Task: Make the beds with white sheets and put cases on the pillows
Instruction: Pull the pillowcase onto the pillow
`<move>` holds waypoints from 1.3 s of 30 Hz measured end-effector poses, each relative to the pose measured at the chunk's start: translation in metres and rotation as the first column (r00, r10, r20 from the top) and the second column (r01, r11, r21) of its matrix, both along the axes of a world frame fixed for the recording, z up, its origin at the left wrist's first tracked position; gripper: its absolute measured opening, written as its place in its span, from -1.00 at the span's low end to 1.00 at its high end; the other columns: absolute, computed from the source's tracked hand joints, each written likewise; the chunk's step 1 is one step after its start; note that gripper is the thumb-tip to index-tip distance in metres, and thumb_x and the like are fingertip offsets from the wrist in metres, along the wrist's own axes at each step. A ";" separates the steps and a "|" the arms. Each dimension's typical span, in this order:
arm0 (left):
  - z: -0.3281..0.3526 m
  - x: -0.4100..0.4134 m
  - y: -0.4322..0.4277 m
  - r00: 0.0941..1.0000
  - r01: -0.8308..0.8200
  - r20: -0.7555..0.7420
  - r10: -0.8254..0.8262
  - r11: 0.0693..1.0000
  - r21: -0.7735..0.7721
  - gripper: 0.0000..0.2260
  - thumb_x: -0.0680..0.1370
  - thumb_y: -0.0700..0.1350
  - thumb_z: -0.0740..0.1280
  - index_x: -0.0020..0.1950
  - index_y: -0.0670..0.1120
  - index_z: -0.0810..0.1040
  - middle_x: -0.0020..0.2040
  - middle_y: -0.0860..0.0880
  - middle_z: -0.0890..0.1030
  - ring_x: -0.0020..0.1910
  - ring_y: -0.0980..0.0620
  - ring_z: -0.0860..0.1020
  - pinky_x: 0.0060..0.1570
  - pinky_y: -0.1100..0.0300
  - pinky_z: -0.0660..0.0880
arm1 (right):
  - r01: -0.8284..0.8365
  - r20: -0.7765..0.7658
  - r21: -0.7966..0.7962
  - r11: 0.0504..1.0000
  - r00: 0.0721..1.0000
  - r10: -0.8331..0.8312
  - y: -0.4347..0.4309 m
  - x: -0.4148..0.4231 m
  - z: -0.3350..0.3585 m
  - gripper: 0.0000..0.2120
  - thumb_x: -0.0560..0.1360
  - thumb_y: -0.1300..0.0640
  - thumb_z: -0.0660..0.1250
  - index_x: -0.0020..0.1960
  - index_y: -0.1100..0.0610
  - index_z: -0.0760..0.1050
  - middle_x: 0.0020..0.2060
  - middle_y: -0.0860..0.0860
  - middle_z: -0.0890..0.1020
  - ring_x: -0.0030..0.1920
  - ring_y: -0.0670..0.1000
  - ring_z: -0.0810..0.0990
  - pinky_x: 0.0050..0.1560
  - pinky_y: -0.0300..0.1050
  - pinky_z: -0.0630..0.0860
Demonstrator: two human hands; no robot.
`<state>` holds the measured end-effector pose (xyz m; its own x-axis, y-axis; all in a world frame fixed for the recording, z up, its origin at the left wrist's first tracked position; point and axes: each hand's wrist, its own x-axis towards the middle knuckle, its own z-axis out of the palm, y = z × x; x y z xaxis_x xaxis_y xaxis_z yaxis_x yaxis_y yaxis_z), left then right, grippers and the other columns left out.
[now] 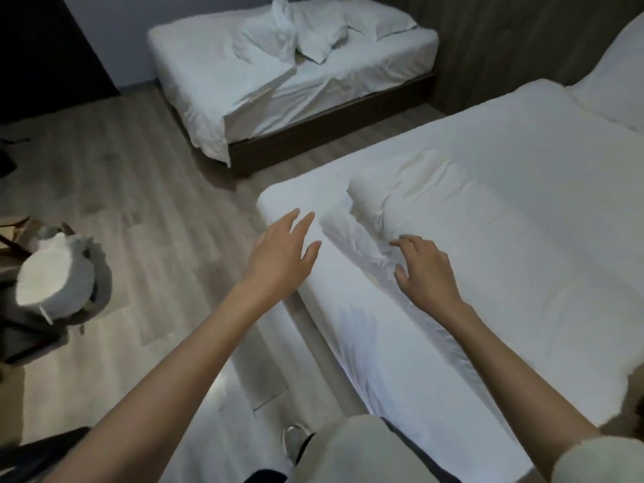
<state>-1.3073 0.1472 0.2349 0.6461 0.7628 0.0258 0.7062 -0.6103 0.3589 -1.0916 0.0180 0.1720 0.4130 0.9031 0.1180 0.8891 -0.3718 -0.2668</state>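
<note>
The near bed (522,273) wears a smooth white sheet, and a folded white cloth (400,196) lies near its foot corner. My left hand (282,252) hovers over that corner with straight, spread fingers and holds nothing. My right hand (425,270) reaches over the rumpled lower fold of the cloth (352,235), its fingers loosely bent and its fingertips at the fabric. The far bed (278,88) has a wrinkled white sheet with several crumpled pillows (313,33) heaped near its head.
Wooden floor (156,203) runs between the two beds. A heap of white linen (55,277) sits on a dark seat at the left. White fabric (223,430) lies on the floor beside my leg. More white bedding (613,88) is at the right edge.
</note>
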 end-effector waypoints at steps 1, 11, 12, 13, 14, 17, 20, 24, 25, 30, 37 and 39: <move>-0.002 0.004 0.017 1.000 0.008 0.023 -0.007 0.999 -0.041 -0.51 0.64 0.11 0.11 0.56 0.05 0.14 0.56 -0.01 0.15 0.50 -0.02 0.18 0.42 0.02 0.21 | 0.031 0.000 -0.008 0.999 1.000 -0.031 0.009 -0.001 0.001 -0.60 0.48 0.17 0.30 0.32 0.08 0.45 0.29 0.05 0.48 0.22 0.17 0.46 0.16 0.08 0.37; -0.062 0.103 0.173 0.972 0.236 0.073 -0.225 0.908 -0.346 -0.50 0.64 0.11 0.13 0.54 -0.01 0.18 0.50 -0.05 0.28 0.44 -0.05 0.30 0.35 0.03 0.27 | 0.436 -0.100 -0.150 0.887 0.886 -0.452 0.074 0.006 -0.020 -0.52 0.53 0.10 0.27 0.43 0.00 0.29 0.49 0.01 0.19 0.43 0.11 0.20 0.30 0.06 0.27; -0.066 0.116 0.188 0.963 0.270 0.078 -0.259 0.896 -0.353 -0.50 0.64 0.10 0.13 0.55 -0.01 0.17 0.50 -0.05 0.29 0.44 -0.05 0.29 0.35 0.03 0.26 | 0.480 -0.097 -0.154 0.864 0.863 -0.496 0.082 0.007 -0.024 -0.51 0.53 0.10 0.27 0.43 0.00 0.28 0.50 0.01 0.18 0.43 0.12 0.19 0.30 0.07 0.27; -0.068 0.129 0.202 0.954 0.297 0.086 -0.286 0.883 -0.363 -0.50 0.64 0.09 0.13 0.55 -0.02 0.17 0.49 -0.07 0.29 0.44 -0.06 0.30 0.35 0.04 0.27 | 0.521 -0.096 -0.157 0.839 0.837 -0.538 0.091 0.007 -0.026 -0.51 0.53 0.10 0.27 0.44 -0.01 0.27 0.50 0.01 0.17 0.43 0.12 0.18 0.31 0.07 0.26; -0.070 0.142 0.215 0.947 0.320 0.093 -0.308 0.870 -0.376 -0.51 0.64 0.08 0.14 0.54 -0.02 0.16 0.49 -0.08 0.30 0.43 -0.07 0.31 0.34 0.04 0.28 | 0.561 -0.102 -0.162 0.812 0.809 -0.579 0.099 0.007 -0.027 -0.51 0.53 0.10 0.26 0.44 -0.01 0.26 0.50 0.00 0.16 0.44 0.11 0.17 0.32 0.07 0.26; -0.071 0.180 0.251 0.924 0.378 0.111 -0.365 0.831 -0.409 -0.49 0.63 0.08 0.15 0.55 -0.03 0.15 0.46 -0.13 0.32 0.39 -0.10 0.35 0.31 0.03 0.30 | 0.667 -0.117 -0.182 0.723 0.715 -0.689 0.124 0.005 -0.029 -0.50 0.54 0.10 0.25 0.46 -0.01 0.24 0.51 0.00 0.14 0.44 0.12 0.15 0.33 0.08 0.26; -0.077 0.217 0.279 0.903 0.420 0.119 -0.412 0.795 -0.437 -0.47 0.63 0.08 0.16 0.55 -0.06 0.14 0.45 -0.16 0.31 0.41 -0.12 0.33 0.34 0.00 0.29 | 0.735 -0.129 -0.212 0.644 0.632 -0.764 0.148 0.005 -0.029 -0.47 0.54 0.09 0.25 0.47 -0.03 0.20 0.52 0.00 0.11 0.45 0.12 0.12 0.34 0.10 0.25; -0.091 0.265 0.298 0.888 0.436 0.094 -0.450 0.759 -0.485 -0.46 0.64 0.08 0.16 0.55 -0.09 0.13 0.50 -0.16 0.24 0.45 -0.15 0.26 0.38 -0.04 0.23 | 0.783 -0.134 -0.236 0.576 0.560 -0.817 0.172 0.016 -0.032 -0.44 0.53 0.10 0.26 0.49 -0.05 0.17 0.53 -0.01 0.07 0.46 0.11 0.10 0.36 0.10 0.22; -0.096 0.276 0.299 0.883 0.439 0.086 -0.461 0.746 -0.500 -0.46 0.64 0.08 0.16 0.55 -0.10 0.12 0.51 -0.16 0.22 0.46 -0.16 0.24 0.39 -0.04 0.23 | 0.791 -0.138 -0.245 0.561 0.545 -0.827 0.177 0.021 -0.034 -0.43 0.52 0.10 0.26 0.49 -0.05 0.16 0.53 -0.01 0.06 0.47 0.11 0.09 0.37 0.11 0.22; -0.131 0.330 0.294 0.872 0.407 -0.010 -0.490 0.734 -0.544 -0.39 0.60 0.15 0.19 0.54 -0.12 0.12 0.49 -0.19 0.25 0.43 -0.19 0.29 0.35 -0.05 0.28 | 0.793 -0.176 -0.307 0.526 0.496 -0.850 0.192 0.053 -0.058 -0.39 0.53 0.12 0.25 0.52 -0.06 0.11 0.55 0.00 0.01 0.51 0.12 0.02 0.45 0.17 0.11; -0.175 0.381 0.279 0.953 0.171 -0.124 -0.275 0.831 -0.530 -0.42 0.58 0.18 0.21 0.35 -0.25 0.21 0.27 -0.28 0.46 0.24 -0.26 0.46 0.19 -0.09 0.42 | 0.744 -0.246 -0.433 0.510 0.447 -0.860 0.199 0.104 -0.098 -0.25 0.54 0.12 0.25 0.54 -0.19 -0.11 0.55 -0.03 -0.25 0.54 0.15 -0.23 0.46 0.31 -0.04; -0.168 0.385 0.277 0.959 0.228 -0.028 -0.282 0.826 -0.516 -0.51 0.59 0.16 0.21 0.24 -0.25 0.28 0.14 -0.24 0.55 0.13 -0.24 0.53 0.08 -0.08 0.48 | 0.708 -0.259 -0.489 0.510 0.441 -0.859 0.200 0.110 -0.098 -0.15 0.53 0.09 0.30 0.51 -0.27 -0.24 0.48 -0.03 -0.43 0.49 0.23 -0.38 0.41 0.44 -0.11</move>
